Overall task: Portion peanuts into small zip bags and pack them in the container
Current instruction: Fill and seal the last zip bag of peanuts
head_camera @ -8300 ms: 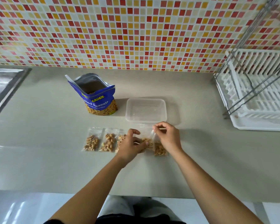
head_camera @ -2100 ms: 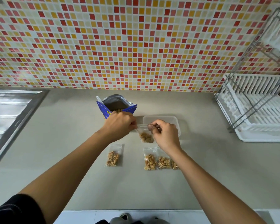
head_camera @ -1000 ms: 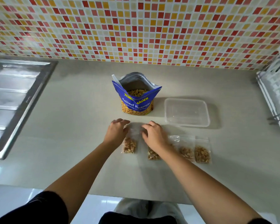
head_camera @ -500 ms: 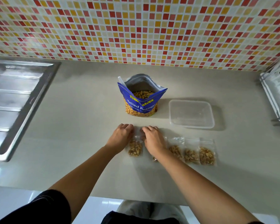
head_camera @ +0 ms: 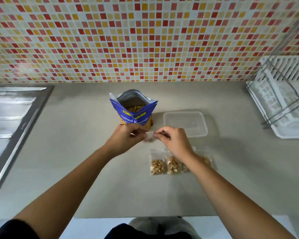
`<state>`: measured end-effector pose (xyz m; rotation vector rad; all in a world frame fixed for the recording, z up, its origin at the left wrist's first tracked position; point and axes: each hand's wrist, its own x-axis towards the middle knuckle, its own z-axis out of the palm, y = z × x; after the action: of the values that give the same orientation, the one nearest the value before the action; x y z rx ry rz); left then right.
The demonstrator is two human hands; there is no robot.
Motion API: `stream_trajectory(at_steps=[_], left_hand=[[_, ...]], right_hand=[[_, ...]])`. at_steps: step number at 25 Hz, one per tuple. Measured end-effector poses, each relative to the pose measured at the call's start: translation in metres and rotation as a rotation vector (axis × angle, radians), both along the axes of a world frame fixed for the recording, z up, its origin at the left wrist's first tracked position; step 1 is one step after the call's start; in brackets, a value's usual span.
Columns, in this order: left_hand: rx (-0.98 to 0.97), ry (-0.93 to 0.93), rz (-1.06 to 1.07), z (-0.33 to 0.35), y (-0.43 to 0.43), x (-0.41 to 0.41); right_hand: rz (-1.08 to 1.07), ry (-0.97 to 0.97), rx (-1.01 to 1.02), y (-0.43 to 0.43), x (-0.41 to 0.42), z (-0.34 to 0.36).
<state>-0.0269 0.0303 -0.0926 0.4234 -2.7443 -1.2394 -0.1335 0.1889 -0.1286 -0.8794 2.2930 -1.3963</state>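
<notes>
Both hands pinch one small zip bag (head_camera: 150, 136) between them, left hand (head_camera: 126, 137) and right hand (head_camera: 173, 139) at its top corners. It hangs above the counter (head_camera: 76, 152), near the peanut pouch (head_camera: 134, 111).

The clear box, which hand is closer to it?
Right. The right hand is just in front of the clear box; the left hand is farther left, before the blue peanut bag.

Wall (head_camera: 145, 40): mosaic of small red, orange, cream square tiles
Peanut pouch (head_camera: 134, 113): blue, yellow lettering
Surface (head_camera: 76, 144): plain beige
Rack (head_camera: 283, 100): white
</notes>
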Motion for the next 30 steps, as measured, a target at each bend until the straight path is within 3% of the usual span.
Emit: stream_trajectory(at_steps=[5,9,11,17,30], left_hand=[[-0.374,0.082,-0.121,0.053,0.021,-0.039],[-0.780,-0.037,-0.195,0.077,0.032,-0.059],[-0.883,-0.077,-0.204,0.082,0.036,-0.065],[-1.001,-0.141,-0.184,0.088,0.047,-0.074],[-1.001,-0.154,-0.157,0.092,0.044,-0.071]], right_hand=[[0.020,0.213,0.027,0.021,-0.026,0.047],[-0.013,0.284,-0.007,0.029,-0.035,0.062],[-0.005,0.293,-0.015,0.029,-0.036,0.064],[0.014,0.294,-0.024,0.027,-0.040,0.066],[-0.008,0.349,-0.024,0.034,-0.055,0.066]])
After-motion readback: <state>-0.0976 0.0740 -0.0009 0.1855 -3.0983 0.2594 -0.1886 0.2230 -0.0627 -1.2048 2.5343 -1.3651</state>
